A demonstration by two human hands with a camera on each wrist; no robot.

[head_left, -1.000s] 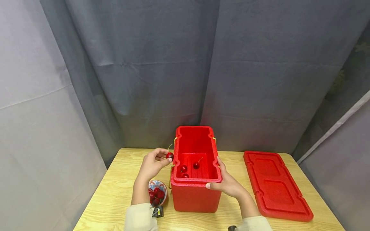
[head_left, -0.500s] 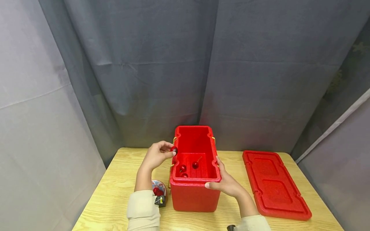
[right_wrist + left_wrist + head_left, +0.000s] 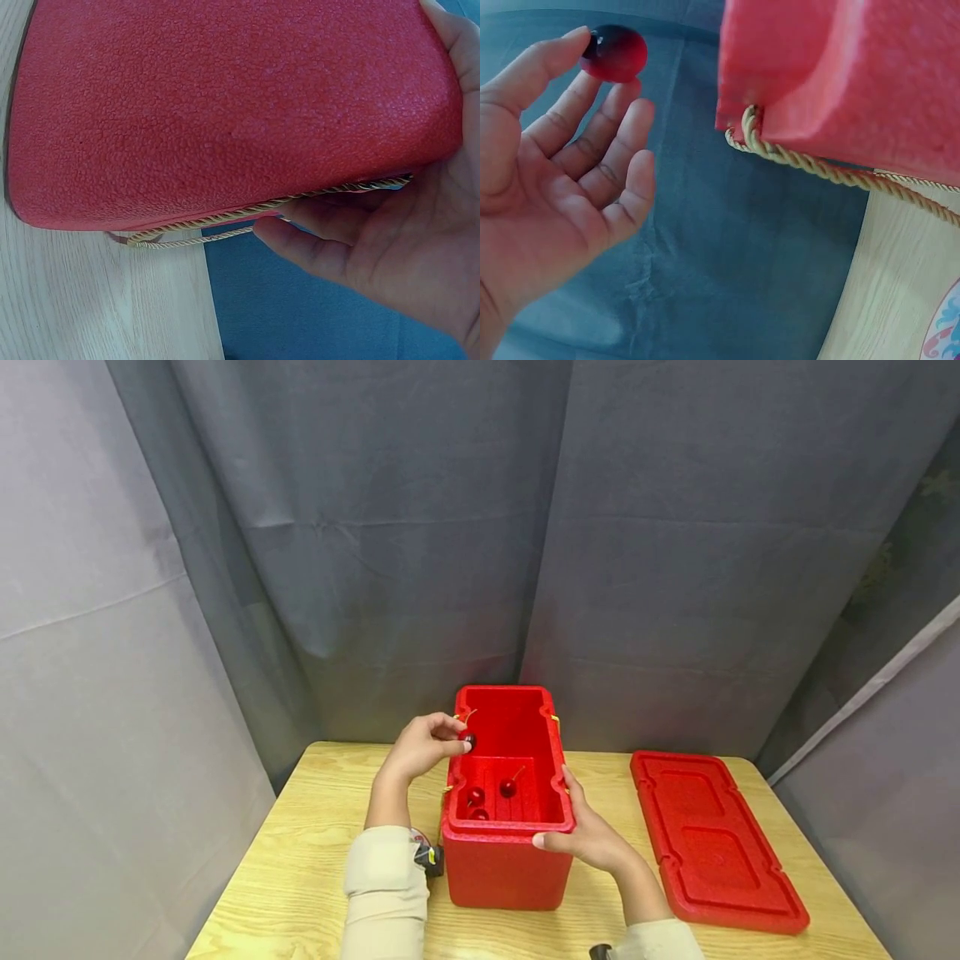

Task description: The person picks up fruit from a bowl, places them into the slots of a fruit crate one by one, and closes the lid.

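Observation:
An open red foam box (image 3: 506,831) stands on the wooden table (image 3: 300,860). Three cherries (image 3: 507,788) lie on its floor. My left hand (image 3: 448,737) pinches another dark red cherry (image 3: 467,740) by thumb and forefinger, just over the box's left rim. In the left wrist view that cherry (image 3: 613,52) sits at my fingertips (image 3: 626,97), up beside the box wall (image 3: 855,67). My right hand (image 3: 581,831) grips the box's near right side, thumb on the rim. In the right wrist view its fingers (image 3: 315,240) curl against the wall (image 3: 225,112).
The box's red lid (image 3: 712,839) lies flat on the table to the right. A gold rope handle (image 3: 802,161) hangs from the box. A patterned bowl (image 3: 941,337) sits by the box's left side, hidden behind my sleeve in the head view. Grey curtains close off the back.
My left hand has carried the cherry up and to the right, from beside the box to over its left rim. My sleeve now covers the bowl. The right hand stays on the box.

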